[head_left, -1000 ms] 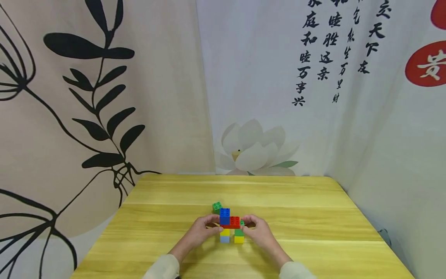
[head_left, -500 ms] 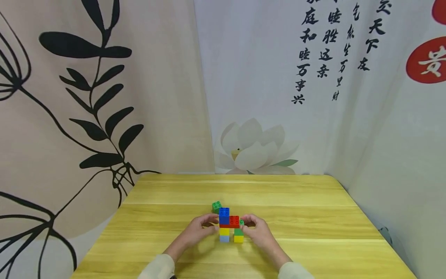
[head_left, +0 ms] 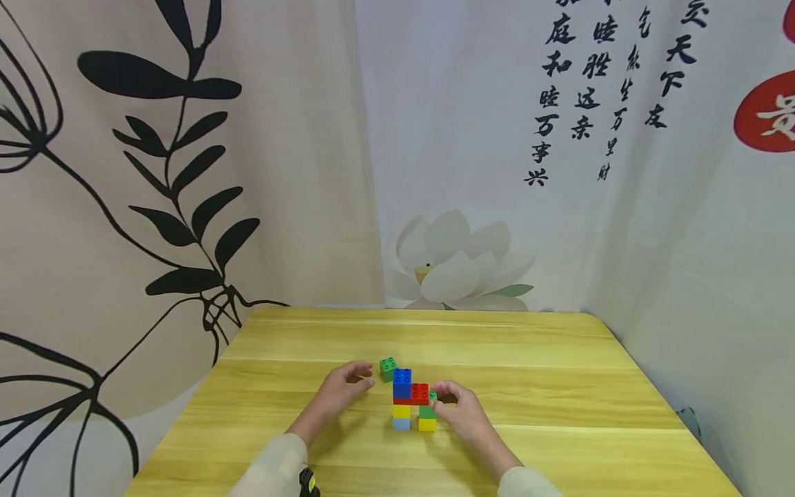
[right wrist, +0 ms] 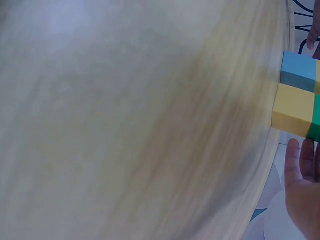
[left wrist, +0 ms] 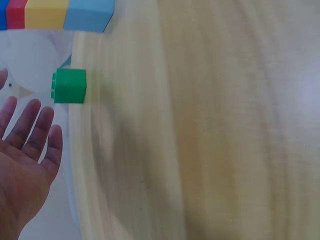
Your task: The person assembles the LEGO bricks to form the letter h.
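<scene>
A toy building-block structure stands on the table. Its left column has a light blue block [head_left: 401, 424] under a yellow one, its right column a yellow block [head_left: 426, 425] under a green block [head_left: 426, 413]. A red block [head_left: 419, 394] bridges both columns, with a blue block [head_left: 401, 384] on its left end. My right hand [head_left: 458, 408] pinches the right column's green block between thumb and fingers. With fingers loosely bent and nothing held, my left hand [head_left: 340, 391] hovers left of a loose green block [head_left: 388, 368], which lies behind the structure. In the left wrist view this block [left wrist: 70, 86] sits just beyond the fingertips.
The wooden table [head_left: 528, 359] reaches back to a curtain [head_left: 472, 138] printed with plants, a lotus and writing. A dark band with a yellow spot [head_left: 308, 482] shows at the left sleeve.
My left hand has left the structure's left side and moved left and away from me, toward the loose green block. My right hand and the structure stay in place.
</scene>
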`<state>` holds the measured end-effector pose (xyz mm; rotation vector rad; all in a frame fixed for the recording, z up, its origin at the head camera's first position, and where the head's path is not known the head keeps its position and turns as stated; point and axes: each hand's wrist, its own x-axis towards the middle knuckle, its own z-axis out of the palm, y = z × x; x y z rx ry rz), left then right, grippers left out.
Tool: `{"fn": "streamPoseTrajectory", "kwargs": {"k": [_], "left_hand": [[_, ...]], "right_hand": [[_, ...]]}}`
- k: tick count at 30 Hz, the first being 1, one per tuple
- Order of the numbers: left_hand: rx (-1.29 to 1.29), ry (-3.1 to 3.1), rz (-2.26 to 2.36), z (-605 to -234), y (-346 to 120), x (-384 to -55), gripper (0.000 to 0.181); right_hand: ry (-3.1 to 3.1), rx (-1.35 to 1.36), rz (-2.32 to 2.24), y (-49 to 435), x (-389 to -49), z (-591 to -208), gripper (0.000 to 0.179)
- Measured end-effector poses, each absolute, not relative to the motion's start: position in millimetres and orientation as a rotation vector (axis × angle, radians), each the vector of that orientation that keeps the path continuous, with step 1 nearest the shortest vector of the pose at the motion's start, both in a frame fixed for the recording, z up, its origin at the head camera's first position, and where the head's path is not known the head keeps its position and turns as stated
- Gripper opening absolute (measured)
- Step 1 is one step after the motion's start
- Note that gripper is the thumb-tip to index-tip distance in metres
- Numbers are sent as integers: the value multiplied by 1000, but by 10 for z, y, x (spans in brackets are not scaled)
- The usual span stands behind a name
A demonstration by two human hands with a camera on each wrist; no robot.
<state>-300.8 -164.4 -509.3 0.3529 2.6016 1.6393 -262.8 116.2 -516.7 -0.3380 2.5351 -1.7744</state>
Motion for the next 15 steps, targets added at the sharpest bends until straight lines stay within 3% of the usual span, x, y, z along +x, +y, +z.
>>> {"fn": "streamPoseTrajectory", "kwargs": {"k": [15], "left_hand": [[182,2630,1670,-5096,-1554,-3304,41]], "right_hand": [[2552,-361,-1765,1159,-2627,-5157,23]]}}
